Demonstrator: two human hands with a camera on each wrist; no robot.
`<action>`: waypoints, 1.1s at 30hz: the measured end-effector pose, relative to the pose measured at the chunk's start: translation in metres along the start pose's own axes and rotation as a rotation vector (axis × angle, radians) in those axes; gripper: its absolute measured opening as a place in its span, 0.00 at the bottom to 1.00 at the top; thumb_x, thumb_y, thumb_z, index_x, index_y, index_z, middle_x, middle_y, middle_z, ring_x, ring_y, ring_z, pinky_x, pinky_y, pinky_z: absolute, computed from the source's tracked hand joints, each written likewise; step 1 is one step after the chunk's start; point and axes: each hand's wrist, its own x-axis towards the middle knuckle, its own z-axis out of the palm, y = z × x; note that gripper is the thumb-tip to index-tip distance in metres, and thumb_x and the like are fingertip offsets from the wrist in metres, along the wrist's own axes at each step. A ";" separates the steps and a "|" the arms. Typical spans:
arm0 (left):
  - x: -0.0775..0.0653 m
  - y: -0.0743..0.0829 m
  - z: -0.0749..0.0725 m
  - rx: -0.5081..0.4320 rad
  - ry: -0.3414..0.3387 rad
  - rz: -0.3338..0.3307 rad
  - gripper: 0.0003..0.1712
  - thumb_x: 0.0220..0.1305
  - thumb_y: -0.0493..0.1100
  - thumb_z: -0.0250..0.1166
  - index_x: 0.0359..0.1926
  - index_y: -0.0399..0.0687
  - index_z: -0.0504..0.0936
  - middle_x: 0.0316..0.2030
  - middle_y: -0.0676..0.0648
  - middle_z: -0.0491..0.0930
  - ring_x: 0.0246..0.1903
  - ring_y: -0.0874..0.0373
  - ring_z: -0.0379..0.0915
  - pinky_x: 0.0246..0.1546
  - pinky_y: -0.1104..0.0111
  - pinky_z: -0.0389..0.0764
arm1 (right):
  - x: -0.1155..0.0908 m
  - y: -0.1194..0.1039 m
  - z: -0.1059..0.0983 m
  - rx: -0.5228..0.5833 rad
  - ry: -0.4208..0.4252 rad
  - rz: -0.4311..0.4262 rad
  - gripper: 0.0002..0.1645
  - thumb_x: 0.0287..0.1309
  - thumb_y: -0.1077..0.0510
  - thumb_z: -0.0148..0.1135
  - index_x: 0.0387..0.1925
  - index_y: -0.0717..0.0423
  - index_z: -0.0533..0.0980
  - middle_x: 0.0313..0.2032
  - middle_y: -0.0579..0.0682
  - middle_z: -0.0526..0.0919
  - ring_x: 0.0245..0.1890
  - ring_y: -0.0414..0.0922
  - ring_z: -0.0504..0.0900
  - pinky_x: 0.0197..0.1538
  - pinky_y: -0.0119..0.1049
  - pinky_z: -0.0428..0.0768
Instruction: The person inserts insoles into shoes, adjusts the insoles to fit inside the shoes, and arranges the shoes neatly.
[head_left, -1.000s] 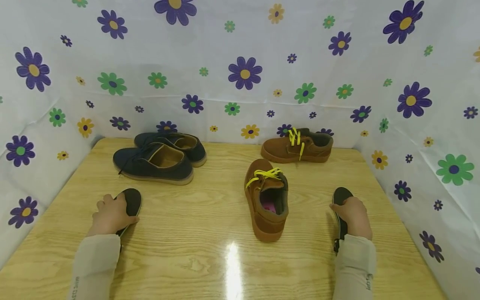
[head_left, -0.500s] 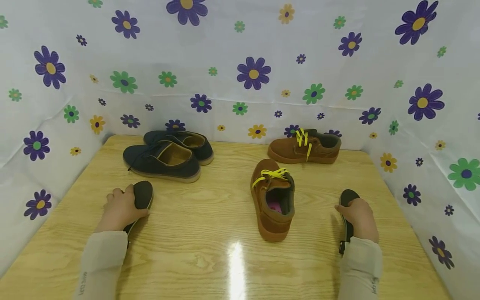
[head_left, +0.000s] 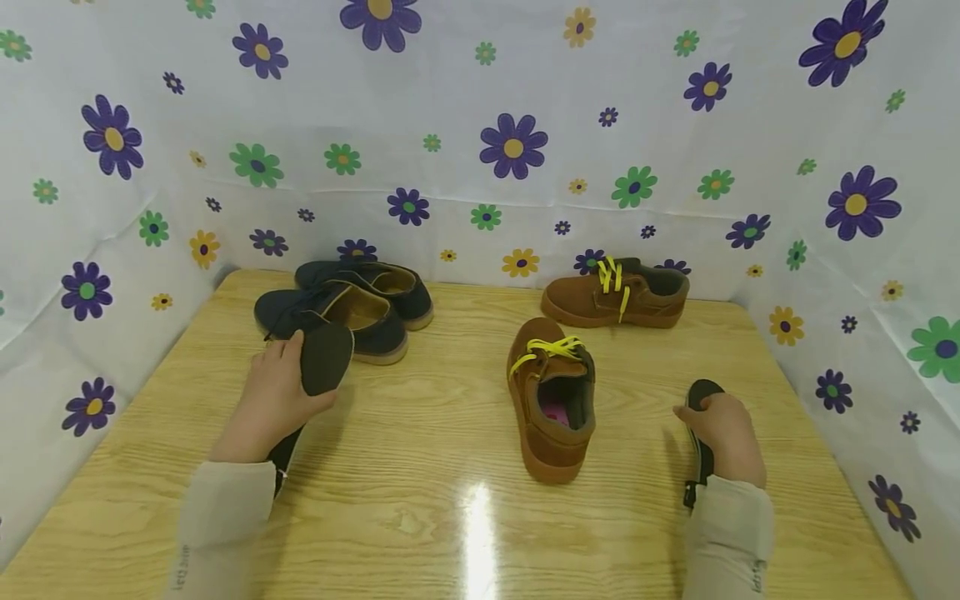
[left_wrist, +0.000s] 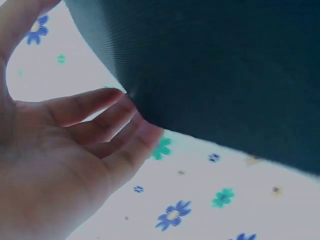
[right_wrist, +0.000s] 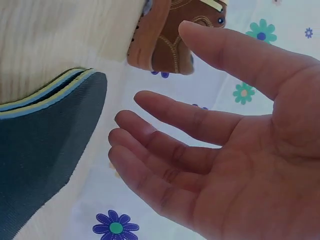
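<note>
Your worktop (head_left: 390, 483) carries a navy shoe (head_left: 381, 335); nearer you, your left hand (head_left: 270, 400) pinches one dark sole (head_left: 327, 357) by its edges; a slipping grip could knock that shoe; only the right wrist view shows your right hand (head_left: 731, 433) has its fingers (right_wrist: 195, 120) parted, beside another sole (right_wrist: 45, 155), yellow-and-blue edged.

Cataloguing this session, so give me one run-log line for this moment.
left hand: holds dark insole | right hand: near second dark insole | brown yellow-laced shoes: on wooden table | navy shoes: back left
</note>
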 end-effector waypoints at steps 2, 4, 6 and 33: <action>0.002 0.013 -0.002 -0.042 0.013 0.026 0.57 0.52 0.47 0.73 0.70 0.16 0.51 0.60 0.18 0.59 0.58 0.22 0.55 0.58 0.36 0.58 | -0.001 -0.001 -0.002 0.008 0.009 -0.005 0.40 0.68 0.52 0.52 0.60 0.89 0.61 0.60 0.82 0.62 0.60 0.75 0.63 0.59 0.62 0.67; 0.003 0.026 -0.002 -0.080 0.024 0.050 0.58 0.52 0.47 0.74 0.71 0.18 0.51 0.61 0.20 0.59 0.60 0.24 0.55 0.59 0.37 0.59 | -0.003 -0.002 -0.003 0.017 0.017 -0.010 0.40 0.68 0.52 0.52 0.61 0.89 0.61 0.61 0.82 0.61 0.61 0.75 0.62 0.59 0.62 0.66; 0.004 0.039 -0.003 -0.121 0.028 0.069 0.58 0.52 0.47 0.74 0.72 0.21 0.51 0.62 0.22 0.59 0.61 0.25 0.55 0.58 0.37 0.60 | -0.004 -0.003 -0.004 0.024 0.023 -0.009 0.40 0.68 0.52 0.52 0.62 0.88 0.60 0.62 0.82 0.60 0.62 0.75 0.61 0.60 0.63 0.66; 0.014 0.142 0.021 -0.351 0.202 0.376 0.58 0.49 0.46 0.77 0.74 0.29 0.55 0.65 0.32 0.62 0.63 0.38 0.57 0.61 0.46 0.64 | -0.018 -0.033 -0.008 0.094 0.132 -0.104 0.36 0.68 0.54 0.53 0.61 0.86 0.64 0.58 0.80 0.67 0.57 0.71 0.68 0.58 0.61 0.69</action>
